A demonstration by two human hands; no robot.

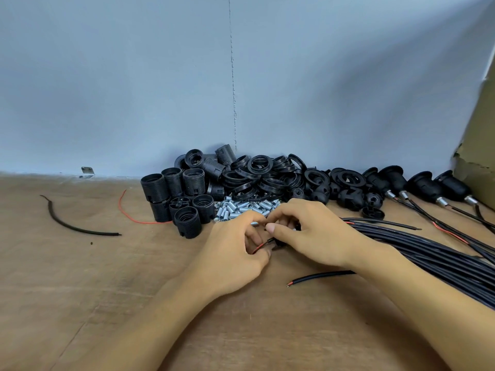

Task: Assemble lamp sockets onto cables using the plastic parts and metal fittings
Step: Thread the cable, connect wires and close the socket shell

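My left hand [235, 250] and my right hand [308, 234] meet at the middle of the wooden table [80, 277]. Between their fingers runs a cable end [263, 244] with a red and a black wire. The left fingers pinch that cable end, and a small metal fitting [254, 223] shows just above them. The right fingers curl round a small black plastic part [280, 242], mostly hidden. Behind the hands lie a heap of metal fittings [241, 206], threaded black socket bodies [182, 202], black rings [259, 172] and black caps [348, 196].
A bundle of black cables [428, 253] runs off to the right, one loose end [318, 277] lying near my right wrist. Assembled sockets on cables [426, 186] line the back right by a cardboard box [479, 156]. A black cable scrap [72, 226] and a red wire [128, 215] lie left.
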